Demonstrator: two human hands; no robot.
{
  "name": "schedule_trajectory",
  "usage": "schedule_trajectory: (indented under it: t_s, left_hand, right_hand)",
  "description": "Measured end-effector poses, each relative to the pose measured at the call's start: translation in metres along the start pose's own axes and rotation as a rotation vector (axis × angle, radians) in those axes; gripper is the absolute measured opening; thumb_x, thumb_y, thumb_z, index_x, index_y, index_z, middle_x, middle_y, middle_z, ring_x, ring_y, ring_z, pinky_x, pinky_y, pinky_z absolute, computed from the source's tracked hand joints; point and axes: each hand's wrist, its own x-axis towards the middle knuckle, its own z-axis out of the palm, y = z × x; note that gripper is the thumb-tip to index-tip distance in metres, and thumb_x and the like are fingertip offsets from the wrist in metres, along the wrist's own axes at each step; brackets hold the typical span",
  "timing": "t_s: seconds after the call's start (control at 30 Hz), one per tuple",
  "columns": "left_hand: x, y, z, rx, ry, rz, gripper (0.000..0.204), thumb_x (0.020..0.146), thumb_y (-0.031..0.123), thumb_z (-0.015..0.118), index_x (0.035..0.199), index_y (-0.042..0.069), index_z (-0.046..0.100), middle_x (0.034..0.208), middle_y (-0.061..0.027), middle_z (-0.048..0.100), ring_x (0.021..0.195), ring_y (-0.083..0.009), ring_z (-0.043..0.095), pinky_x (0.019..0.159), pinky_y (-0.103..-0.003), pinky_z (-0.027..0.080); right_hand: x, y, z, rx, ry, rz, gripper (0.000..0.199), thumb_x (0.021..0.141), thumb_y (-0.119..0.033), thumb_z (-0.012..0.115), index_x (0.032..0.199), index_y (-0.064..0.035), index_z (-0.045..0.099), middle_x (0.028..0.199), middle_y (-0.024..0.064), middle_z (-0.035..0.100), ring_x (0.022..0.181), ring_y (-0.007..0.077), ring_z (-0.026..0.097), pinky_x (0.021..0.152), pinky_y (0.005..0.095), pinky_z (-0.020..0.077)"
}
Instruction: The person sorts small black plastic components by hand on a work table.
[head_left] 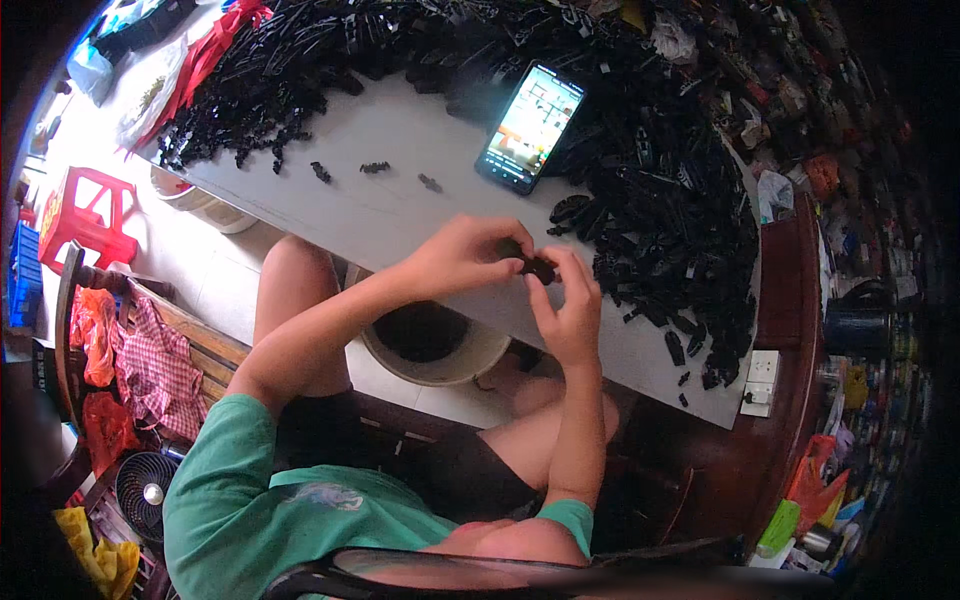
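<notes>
While both hands were busy at the near edge of the grey table (400,190), the step in hand looked like fitting or snapping together one small black plastic part (540,268), pinched right between them. The left hand (465,255) came in from about 8 o'clock and had its fingers curled tight over the left end of the piece, and the right hand (570,310) came up from 6 o'clock with thumb and fingertips closed narrow on the other end. So neither hand was open, both were gripping the same little part, which sat just above the table edge near picture centre. Couldn't tell whether it was one piece or two being pressed together, it was too small and dark. A huge pile of black parts (650,190) wrapped round from 10 o'clock across the top to 3 o'clock, and a few loose bits (375,167) lay apart on the bare table at 11. A phone (530,127) with a lit screen lay at 12 o'clock, against the pile. Under the table edge, between the knees, sat a pale bucket (435,345), which I'd guess was the drop spot. My read was that the next move needed a firm squeeze with both ends kept lined up.
</notes>
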Motion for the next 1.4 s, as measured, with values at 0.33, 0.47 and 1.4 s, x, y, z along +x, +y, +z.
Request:
schedule_trajectory:
  t_s: [0.33, 0.47, 1.4]
  left_hand:
    - [-0.002, 0.009, -0.004, 0.118, -0.010, 0.029, 0.023, 0.088, 0.009, 0.067, 0.110, 0.002, 0.063, 0.098, -0.0120, 0.070, 0.090, -0.0213, 0.069, 0.081, -0.035, 0.055]
    - [0.002, 0.015, -0.018, -0.057, -0.075, -0.090, 0.020, 0.093, 0.014, 0.064, 0.108, 0.001, 0.064, 0.094, -0.0102, 0.070, 0.088, -0.0179, 0.068, 0.077, -0.033, 0.055]
    - [0.009, -0.011, -0.088, 0.627, 0.540, 0.004, 0.024, 0.083, 0.004, 0.067, 0.106, 0.004, 0.058, 0.100, -0.0113, 0.065, 0.088, -0.0251, 0.068, 0.076, -0.036, 0.055]
  right_hand:
    - [-0.006, 0.006, 0.008, 0.509, -0.167, 0.404, 0.023, 0.092, -0.012, 0.063, 0.111, 0.0005, 0.062, 0.086, 0.0013, 0.063, 0.080, 0.0085, 0.056, 0.073, 0.0260, 0.0465]
    - [-0.006, 0.004, 0.000, 0.641, -0.200, 0.464, 0.023, 0.090, -0.012, 0.067, 0.108, 0.0017, 0.066, 0.094, 0.0119, 0.071, 0.083, 0.0164, 0.065, 0.078, 0.0310, 0.0506]
    - [0.004, 0.026, 0.012, -0.548, -0.130, 0.153, 0.024, 0.089, -0.021, 0.067, 0.106, -0.0058, 0.061, 0.105, 0.0112, 0.059, 0.098, 0.0325, 0.062, 0.081, 0.0440, 0.0528]
